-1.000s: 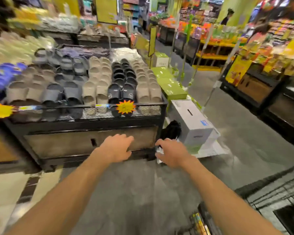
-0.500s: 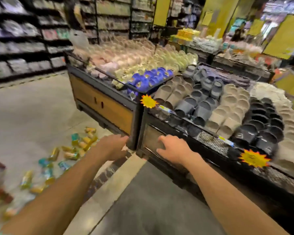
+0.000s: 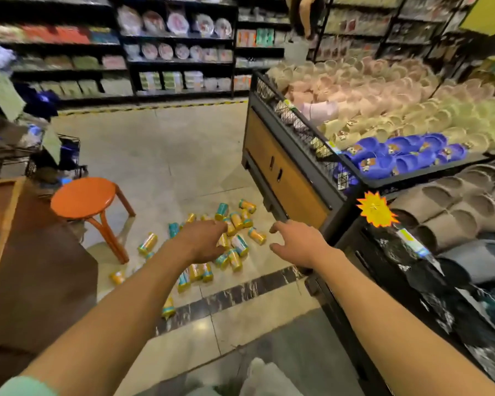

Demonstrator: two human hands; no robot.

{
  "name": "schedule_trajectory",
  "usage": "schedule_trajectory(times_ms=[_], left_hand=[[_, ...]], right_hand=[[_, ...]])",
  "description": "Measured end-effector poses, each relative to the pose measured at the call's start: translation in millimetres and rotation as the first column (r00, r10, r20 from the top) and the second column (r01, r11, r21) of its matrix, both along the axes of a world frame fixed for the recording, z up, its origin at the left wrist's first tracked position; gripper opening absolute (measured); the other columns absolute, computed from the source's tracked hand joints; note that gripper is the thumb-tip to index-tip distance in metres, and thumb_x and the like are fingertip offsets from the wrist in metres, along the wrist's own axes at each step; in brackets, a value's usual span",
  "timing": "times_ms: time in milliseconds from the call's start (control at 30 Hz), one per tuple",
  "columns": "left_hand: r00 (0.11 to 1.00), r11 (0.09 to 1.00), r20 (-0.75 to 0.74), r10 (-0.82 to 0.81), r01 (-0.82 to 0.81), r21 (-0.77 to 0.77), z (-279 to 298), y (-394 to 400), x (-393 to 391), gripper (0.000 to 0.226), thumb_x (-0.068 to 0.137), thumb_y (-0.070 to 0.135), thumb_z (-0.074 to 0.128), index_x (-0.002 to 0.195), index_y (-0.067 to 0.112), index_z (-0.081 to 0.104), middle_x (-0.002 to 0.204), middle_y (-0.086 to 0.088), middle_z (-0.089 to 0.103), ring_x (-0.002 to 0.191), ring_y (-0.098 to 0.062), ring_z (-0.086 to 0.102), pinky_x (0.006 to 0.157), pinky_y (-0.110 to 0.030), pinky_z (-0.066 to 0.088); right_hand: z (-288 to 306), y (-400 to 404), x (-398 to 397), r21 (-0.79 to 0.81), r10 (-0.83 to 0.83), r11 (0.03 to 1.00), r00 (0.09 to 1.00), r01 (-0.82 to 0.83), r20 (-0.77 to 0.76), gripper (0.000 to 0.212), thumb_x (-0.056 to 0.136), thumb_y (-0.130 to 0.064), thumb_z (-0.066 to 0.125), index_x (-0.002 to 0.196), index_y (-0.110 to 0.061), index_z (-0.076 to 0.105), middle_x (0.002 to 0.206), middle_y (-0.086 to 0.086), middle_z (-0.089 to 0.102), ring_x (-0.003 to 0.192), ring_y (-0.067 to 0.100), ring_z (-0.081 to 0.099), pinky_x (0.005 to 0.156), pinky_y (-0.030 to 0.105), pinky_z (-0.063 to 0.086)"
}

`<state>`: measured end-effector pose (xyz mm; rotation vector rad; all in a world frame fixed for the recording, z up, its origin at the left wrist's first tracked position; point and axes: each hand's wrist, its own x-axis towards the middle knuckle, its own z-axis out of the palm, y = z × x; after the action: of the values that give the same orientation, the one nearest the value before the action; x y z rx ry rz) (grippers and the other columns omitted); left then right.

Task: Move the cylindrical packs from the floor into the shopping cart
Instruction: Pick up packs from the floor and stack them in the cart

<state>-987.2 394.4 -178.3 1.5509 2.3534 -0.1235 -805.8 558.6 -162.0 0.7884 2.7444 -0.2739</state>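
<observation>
1. Head view: both bare arms reach forward from the bottom of the frame over a tiled floor (image 3: 166,155).
2. The left hand (image 3: 202,241) sits at frame centre, palm down, fingers loosely spread and holding nothing.
3. The right hand (image 3: 299,244) is just right of it, also released, fingers curled slightly, nothing in its grasp.
4. The packs (image 3: 235,224), yellow and teal cylinders, lie scattered on the floor at centre frame, mostly on their sides, some touching one another; several are hidden behind the left hand.
5. One stray pack (image 3: 168,307) lies lower down, on a dark marble strip (image 3: 240,292) in the floor.
6. An orange stool (image 3: 83,197) stands at left centre, near the packs but apart from them.
7. A slipper bin (image 3: 286,172) with wood-faced sides fills the right of the frame, holding pink, cream, blue and grey slippers.
8. Shelves (image 3: 180,52) of plates and goods run along the top.
9. The cart does not show clearly in this view.
</observation>
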Motion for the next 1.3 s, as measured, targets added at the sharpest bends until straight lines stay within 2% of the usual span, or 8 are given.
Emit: schedule_trajectory(times_ms=[167, 433, 633, 833, 900, 967, 1100, 1300], left_hand=[[0.98, 0.984, 0.101, 0.174, -0.176, 0.009, -12, 45, -33, 0.055, 0.097, 0.044, 0.054, 0.147, 0.025, 0.041, 0.143, -0.006, 0.054, 0.13, -0.027, 0.051, 0.1, -0.041, 0.047], [0.94, 0.946, 0.109, 0.325, -0.321, -0.053, -29, 85, -104, 0.054, 0.098, 0.044, 0.053, 0.146, 0.025, 0.041, 0.136, -0.007, 0.056, 0.123, -0.029, 0.055, 0.095, -0.041, 0.048], [0.919, 0.925, 0.12, 0.376, -0.365, -0.1, -52, 104, -181, 0.055, 0.099, 0.045, 0.052, 0.149, 0.025, 0.039, 0.138, -0.006, 0.054, 0.126, -0.028, 0.053, 0.094, -0.038, 0.047], [0.926, 0.931, 0.132, 0.354, -0.335, -0.147, -100, 122, -241, 0.053, 0.098, 0.046, 0.05, 0.146, 0.026, 0.039, 0.131, -0.005, 0.056, 0.12, -0.027, 0.055, 0.091, -0.04, 0.049], [0.944, 0.938, 0.094, 0.315, -0.294, -0.185, -131, 133, -257, 0.055, 0.097, 0.048, 0.049, 0.147, 0.027, 0.038, 0.133, -0.004, 0.055, 0.122, -0.027, 0.054, 0.093, -0.041, 0.047], [0.942, 0.938, 0.121, 0.313, -0.286, -0.198, -165, 145, -267, 0.055, 0.097, 0.047, 0.048, 0.147, 0.026, 0.038, 0.135, -0.003, 0.054, 0.125, -0.027, 0.053, 0.093, -0.04, 0.046], [0.94, 0.942, 0.17, 0.297, -0.258, -0.215, -245, 173, -280, 0.051, 0.1, 0.044, 0.046, 0.146, 0.025, 0.037, 0.131, -0.005, 0.054, 0.12, -0.027, 0.054, 0.084, -0.037, 0.045], [0.946, 0.942, 0.165, 0.28, -0.238, -0.235, -404, 216, -305, 0.055, 0.097, 0.043, 0.051, 0.148, 0.027, 0.038, 0.137, -0.005, 0.053, 0.127, -0.028, 0.051, 0.096, -0.043, 0.047]], right_hand=[[-7, 69, -55, -0.052, 0.085, 0.995, 0.996, -0.086, -0.016, 0.049, 0.098, -0.052, 0.052, 0.139, -0.027, 0.051, 0.133, 0.005, 0.059, 0.119, 0.028, 0.058, 0.092, 0.043, 0.052], [-34, 139, -162, -0.09, 0.237, 0.968, 0.971, -0.233, 0.039, 0.05, 0.095, -0.047, 0.056, 0.14, -0.026, 0.051, 0.137, 0.006, 0.058, 0.122, 0.03, 0.058, 0.092, 0.041, 0.05], [-60, 168, -248, -0.119, 0.277, 0.956, 0.957, -0.267, 0.08, 0.058, 0.095, -0.05, 0.056, 0.147, -0.026, 0.046, 0.137, 0.008, 0.057, 0.12, 0.031, 0.059, 0.09, 0.041, 0.052], [-101, 193, -318, -0.131, 0.308, 0.948, 0.941, -0.291, 0.139, 0.055, 0.096, -0.047, 0.056, 0.145, -0.025, 0.047, 0.136, 0.008, 0.057, 0.121, 0.031, 0.058, 0.089, 0.04, 0.049], [-130, 205, -336, -0.151, 0.305, 0.948, 0.938, -0.281, 0.164, 0.054, 0.096, -0.046, 0.057, 0.145, -0.025, 0.047, 0.135, 0.009, 0.057, 0.122, 0.032, 0.057, 0.089, 0.04, 0.048], [-165, 216, -349, -0.17, 0.314, 0.944, 0.929, -0.283, 0.197, 0.055, 0.096, -0.047, 0.057, 0.145, -0.025, 0.046, 0.135, 0.009, 0.057, 0.121, 0.032, 0.057, 0.09, 0.041, 0.049], [-252, 234, -362, -0.204, 0.326, 0.938, 0.91, -0.278, 0.257, 0.056, 0.096, -0.049, 0.059, 0.145, -0.025, 0.046, 0.136, 0.008, 0.057, 0.121, 0.031, 0.057, 0.092, 0.042, 0.05], [-421, 257, -363, -0.238, 0.329, 0.936, 0.891, -0.261, 0.314, 0.056, 0.094, -0.052, 0.06, 0.142, -0.027, 0.046, 0.131, 0.006, 0.057, 0.121, 0.03, 0.056, 0.091, 0.04, 0.047]])
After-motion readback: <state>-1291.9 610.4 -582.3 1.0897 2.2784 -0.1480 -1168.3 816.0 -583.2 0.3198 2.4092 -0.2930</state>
